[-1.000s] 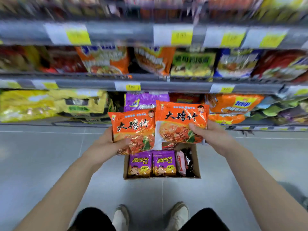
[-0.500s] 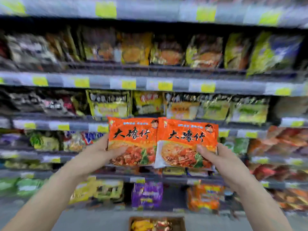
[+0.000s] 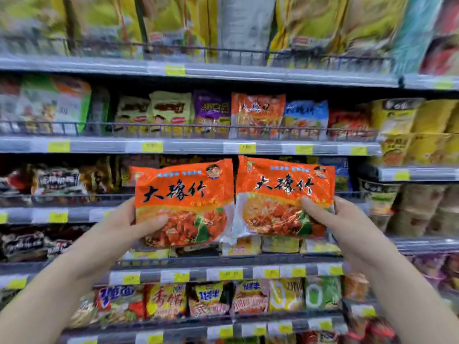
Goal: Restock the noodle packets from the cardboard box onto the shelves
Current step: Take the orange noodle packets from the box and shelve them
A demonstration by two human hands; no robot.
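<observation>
Left packet (image 3: 183, 194) is pinched by left hand (image 3: 124, 227), right packet (image 3: 283, 192) by right hand (image 3: 335, 219) — thumbs in front, labels readable — presumably for matching against orange stock (image 3: 257, 112) above.

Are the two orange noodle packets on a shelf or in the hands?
In the hands. The left hand grips the left orange packet, the right hand the right orange packet, before the shelves.

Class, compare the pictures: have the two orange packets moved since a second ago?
Yes, upward. The orange packets were level with the bottom shelf; now they are several shelves higher, just below the shelf holding matching packets.
</observation>
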